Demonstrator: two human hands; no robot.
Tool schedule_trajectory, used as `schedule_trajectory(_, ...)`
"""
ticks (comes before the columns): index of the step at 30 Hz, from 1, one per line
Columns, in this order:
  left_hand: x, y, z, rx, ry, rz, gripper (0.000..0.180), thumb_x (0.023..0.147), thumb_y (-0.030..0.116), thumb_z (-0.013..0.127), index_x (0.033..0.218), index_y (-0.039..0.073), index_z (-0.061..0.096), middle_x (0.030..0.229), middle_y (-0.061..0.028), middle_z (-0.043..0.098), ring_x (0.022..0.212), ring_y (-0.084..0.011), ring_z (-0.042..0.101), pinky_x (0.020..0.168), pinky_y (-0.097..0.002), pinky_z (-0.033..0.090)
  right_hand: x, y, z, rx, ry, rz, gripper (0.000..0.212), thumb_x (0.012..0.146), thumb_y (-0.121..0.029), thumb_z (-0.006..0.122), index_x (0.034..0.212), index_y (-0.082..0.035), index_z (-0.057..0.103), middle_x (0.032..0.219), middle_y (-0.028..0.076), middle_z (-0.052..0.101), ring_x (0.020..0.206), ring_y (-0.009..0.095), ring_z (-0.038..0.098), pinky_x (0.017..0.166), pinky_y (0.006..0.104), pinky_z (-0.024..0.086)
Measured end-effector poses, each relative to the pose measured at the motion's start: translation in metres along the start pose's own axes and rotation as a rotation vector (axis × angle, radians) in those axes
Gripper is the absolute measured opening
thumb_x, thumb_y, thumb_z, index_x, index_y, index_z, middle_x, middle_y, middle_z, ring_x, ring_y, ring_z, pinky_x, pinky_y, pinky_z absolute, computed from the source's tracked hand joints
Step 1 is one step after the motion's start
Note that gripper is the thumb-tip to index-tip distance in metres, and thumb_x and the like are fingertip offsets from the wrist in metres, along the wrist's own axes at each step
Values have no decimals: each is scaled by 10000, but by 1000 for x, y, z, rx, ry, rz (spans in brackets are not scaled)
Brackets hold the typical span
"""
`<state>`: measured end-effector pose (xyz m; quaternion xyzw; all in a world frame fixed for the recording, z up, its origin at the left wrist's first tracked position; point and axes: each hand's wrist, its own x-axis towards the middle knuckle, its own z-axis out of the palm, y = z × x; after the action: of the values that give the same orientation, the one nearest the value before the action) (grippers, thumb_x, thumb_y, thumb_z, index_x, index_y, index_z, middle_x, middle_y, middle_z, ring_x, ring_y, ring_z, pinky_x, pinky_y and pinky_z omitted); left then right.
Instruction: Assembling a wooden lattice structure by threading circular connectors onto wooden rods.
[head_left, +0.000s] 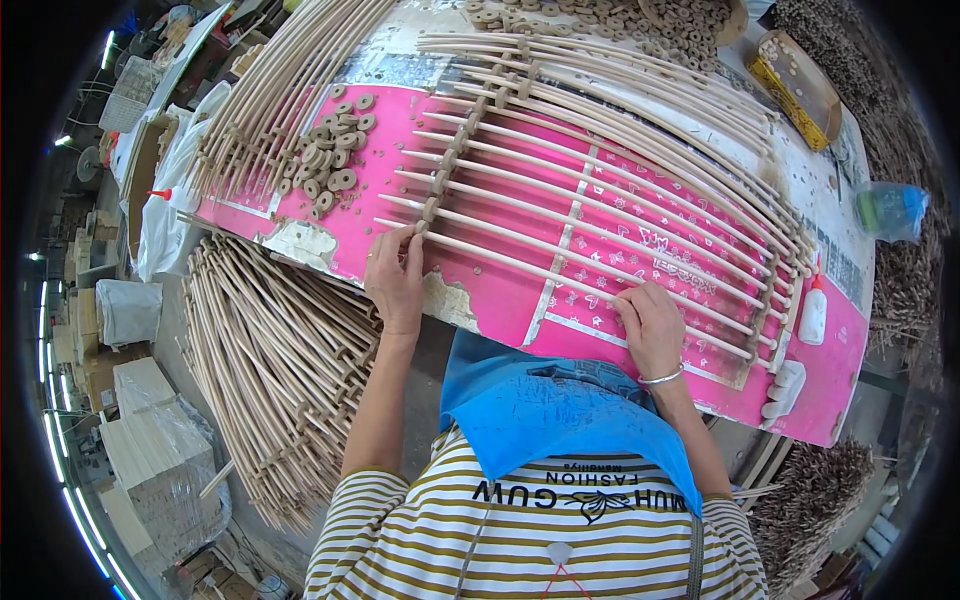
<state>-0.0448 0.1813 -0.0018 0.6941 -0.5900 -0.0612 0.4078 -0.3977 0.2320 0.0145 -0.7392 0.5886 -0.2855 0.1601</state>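
- Head view: wooden rod (510,263), near the bench's (490,300) near edge.
- Left hand (394,282): fingers narrow, at a disc (422,227) toward the rod's left end; grip cannot be told.
- Right hand (653,325): fingers pinching the rod.

Light falls evenly and brightly over the pink tabletop (505,300), with deeper shade below its near edge. White tube lamps (53,448) overexpose to plain streaks along the left rim, amid dimmer surroundings. Fisheye distortion bows outlines increasingly away from the centre, and black vignetting closes the corners. The central area is reasonably sharp; detail towards the dark rim appears soft, perhaps from low light.
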Motion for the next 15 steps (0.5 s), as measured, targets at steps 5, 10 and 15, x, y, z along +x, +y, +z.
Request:
schedule_trajectory(5,1,6,6,17,-30,16,121,950,131,705,1038,48,717,930,-100,681,819,-260,659,728,-362,535,0,-4,1,21,75,49,150,882,-186,744,919,-54,682,901,112,644,851,311,628,750,431,495)
schedule_trajectory(10,4,-6,1,-11,-67,113,170,997,134,654,1103,22,725,997,-143,718,908,-281,681,821,-384,534,0,2,11,-2,114,-55,146,856,-185,754,896,-67,678,906,96,649,876,299,624,770,421,495)
schedule_trajectory(15,4,-10,2,13,-91,64,155,996,125,684,1078,-3,717,957,-139,716,838,-245,665,712,-362,523,-4,4,17,-99,193,-41,154,848,-236,758,922,-114,700,926,42,609,932,251,581,840,408,457)
